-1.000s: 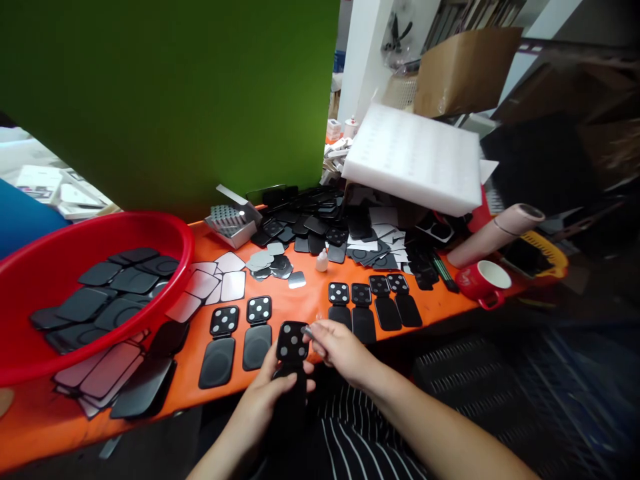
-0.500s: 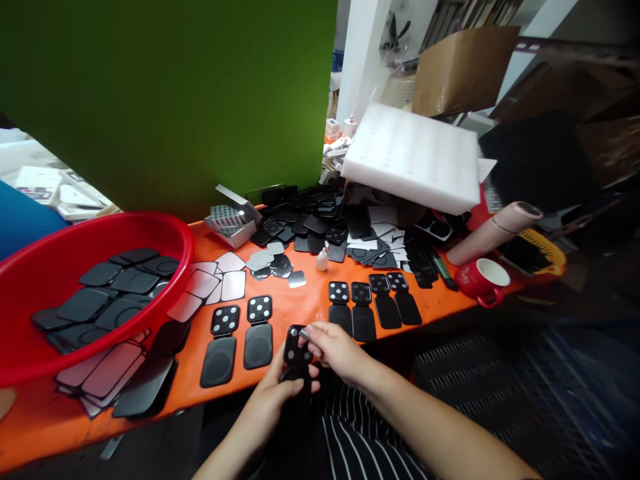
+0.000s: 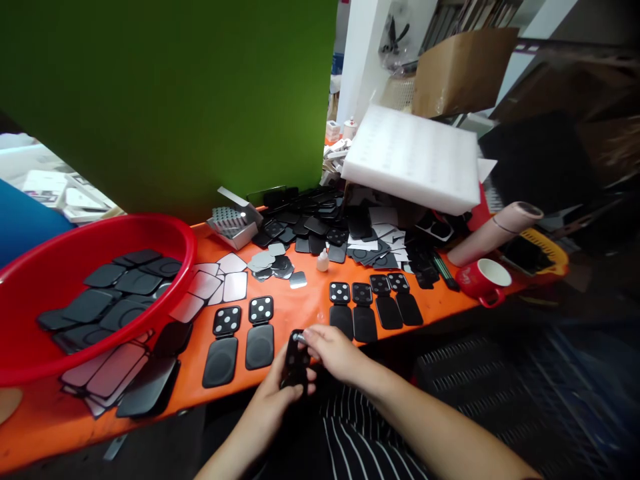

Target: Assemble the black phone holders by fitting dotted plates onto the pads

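Observation:
My left hand is wrapped round a black hinged piece at the table's front edge. My right hand pinches a small silvery piece at the top of that black piece. Left of my hands lie two opened black pieces, each with a dotted square above a plain pad. Several more of the same kind lie to the right, one with a dotted square close to my right hand. Shadow hides the lower part of the held piece.
A red basin of dark pads stands at the left. Further back are a box of small discs, a small bottle, grey plates and a white foam block. A red mug and a pink flask stand at the right.
The held black piece has tilted slightly, and its dots show less clearly. My right hand has shifted a little, with the silvery piece still at the top of the black piece.

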Available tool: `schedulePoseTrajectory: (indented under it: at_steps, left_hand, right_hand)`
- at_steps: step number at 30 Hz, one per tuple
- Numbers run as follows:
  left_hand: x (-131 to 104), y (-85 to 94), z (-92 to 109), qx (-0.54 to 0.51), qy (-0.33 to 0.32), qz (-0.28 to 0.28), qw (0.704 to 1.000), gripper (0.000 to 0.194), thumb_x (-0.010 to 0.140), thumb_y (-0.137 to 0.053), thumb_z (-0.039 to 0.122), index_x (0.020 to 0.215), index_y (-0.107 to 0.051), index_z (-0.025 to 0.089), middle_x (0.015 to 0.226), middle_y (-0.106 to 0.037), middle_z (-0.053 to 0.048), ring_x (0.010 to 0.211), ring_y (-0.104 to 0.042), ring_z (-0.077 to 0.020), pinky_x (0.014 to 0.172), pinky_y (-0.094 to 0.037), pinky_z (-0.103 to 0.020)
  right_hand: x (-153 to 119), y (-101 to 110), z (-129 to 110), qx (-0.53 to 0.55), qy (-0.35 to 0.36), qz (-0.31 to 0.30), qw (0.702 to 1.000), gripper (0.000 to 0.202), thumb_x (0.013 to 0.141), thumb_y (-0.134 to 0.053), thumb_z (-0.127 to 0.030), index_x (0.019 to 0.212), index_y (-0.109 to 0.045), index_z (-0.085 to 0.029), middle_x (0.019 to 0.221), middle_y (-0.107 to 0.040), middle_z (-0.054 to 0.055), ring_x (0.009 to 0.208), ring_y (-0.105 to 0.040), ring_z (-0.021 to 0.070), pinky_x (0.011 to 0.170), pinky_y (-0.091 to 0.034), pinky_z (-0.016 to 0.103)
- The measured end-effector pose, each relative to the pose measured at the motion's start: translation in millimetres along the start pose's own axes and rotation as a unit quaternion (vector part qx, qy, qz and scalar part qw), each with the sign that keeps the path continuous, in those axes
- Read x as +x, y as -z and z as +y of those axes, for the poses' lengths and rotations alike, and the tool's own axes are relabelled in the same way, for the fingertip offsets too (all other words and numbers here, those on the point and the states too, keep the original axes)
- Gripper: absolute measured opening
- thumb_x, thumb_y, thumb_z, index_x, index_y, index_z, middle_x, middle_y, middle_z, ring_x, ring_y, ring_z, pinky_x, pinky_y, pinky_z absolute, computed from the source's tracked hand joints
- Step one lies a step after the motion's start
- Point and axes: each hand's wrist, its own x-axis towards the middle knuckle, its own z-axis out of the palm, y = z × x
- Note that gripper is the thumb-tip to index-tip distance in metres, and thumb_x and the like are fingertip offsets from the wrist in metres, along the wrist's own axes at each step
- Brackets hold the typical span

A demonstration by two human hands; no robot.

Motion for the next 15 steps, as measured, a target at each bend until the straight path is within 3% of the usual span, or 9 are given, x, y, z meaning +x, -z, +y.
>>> schedulePoseTrajectory:
  at_steps: [2, 4, 6, 8, 11, 13, 15]
  left_hand:
    - [-1, -2.4, 6, -0.129, 0.077, -0.03, 0.988, 0.08, 0.067, -0.051, 0.015, 0.135, -0.01, 0.024, 0.105, -0.061, -0.009, 0.09, -0.061, -0.0256, 0.075, -0.046, -0.039]
    - [-2, -4.4, 8, -0.171, 0.108, -0.026, 0.979, 0.083, 0.068, -0.051, 0.016, 0.135, -0.004, 0.028, 0.102, -0.062, -0.008, 0.084, -0.063, -0.0259, 0.07, -0.048, -0.039]
    - [-2, -5.5, 6, -0.135, 0.083, -0.016, 0.987, 0.081, 0.07, -0.049, 0.016, 0.135, -0.002, 0.028, 0.106, -0.061, -0.008, 0.088, -0.062, -0.0264, 0.073, -0.047, -0.041]
    - [-1, -5.2, 0, -0.017, 0.009, 0.008, 1.0, 0.074, 0.072, -0.047, 0.017, 0.135, -0.011, 0.025, 0.116, -0.055, -0.01, 0.101, -0.055, -0.0259, 0.086, -0.04, -0.042]
    - [0, -1.6, -9, 0.196, -0.096, 0.064, 0.974, 0.056, 0.077, -0.044, 0.021, 0.131, -0.029, 0.024, 0.128, -0.046, -0.008, 0.118, -0.04, -0.0233, 0.1, -0.025, -0.039]
    - [1, 1.9, -12, 0.242, -0.109, 0.068, 0.962, 0.052, 0.078, -0.042, 0.022, 0.129, -0.033, 0.025, 0.13, -0.043, -0.007, 0.12, -0.036, -0.0226, 0.101, -0.022, -0.039]
    - [2, 4.6, -12, 0.181, -0.093, 0.048, 0.978, 0.055, 0.076, -0.045, 0.019, 0.129, -0.031, 0.025, 0.128, -0.045, -0.008, 0.118, -0.039, -0.0225, 0.099, -0.025, -0.039]
  right_hand:
    - [3, 2, 4, 0.136, -0.045, -0.032, 0.989, 0.038, 0.085, -0.031, -0.046, 0.08, -0.053, -0.015, 0.052, -0.034, -0.006, 0.041, -0.027, 0.0052, 0.041, -0.024, 0.018]
    - [4, 3, 5, 0.172, -0.054, -0.038, 0.983, 0.038, 0.085, -0.032, -0.048, 0.081, -0.052, -0.016, 0.052, -0.032, -0.007, 0.039, -0.024, 0.0046, 0.04, -0.022, 0.018]
    - [2, 3, 4, 0.1, -0.031, -0.023, 0.994, 0.037, 0.085, -0.033, -0.045, 0.078, -0.053, -0.015, 0.052, -0.038, -0.005, 0.043, -0.033, 0.0058, 0.044, -0.027, 0.019]
    - [-1, 1, -1, -0.059, 0.013, 0.016, 0.998, 0.036, 0.087, -0.032, -0.04, 0.074, -0.054, -0.015, 0.058, -0.048, -0.001, 0.053, -0.044, 0.0091, 0.052, -0.033, 0.021]
    - [-6, -3, -8, -0.298, 0.064, 0.062, 0.95, 0.034, 0.089, -0.029, -0.032, 0.077, -0.056, -0.015, 0.075, -0.059, 0.007, 0.069, -0.052, 0.0145, 0.064, -0.035, 0.026]
    - [-7, -4, -10, -0.35, 0.074, 0.061, 0.932, 0.033, 0.089, -0.028, -0.03, 0.081, -0.056, -0.015, 0.08, -0.06, 0.009, 0.072, -0.053, 0.0162, 0.066, -0.036, 0.027]
    - [-5, -3, -9, -0.3, 0.064, 0.042, 0.951, 0.032, 0.088, -0.029, -0.031, 0.079, -0.056, -0.015, 0.078, -0.06, 0.007, 0.071, -0.054, 0.0155, 0.064, -0.036, 0.026]
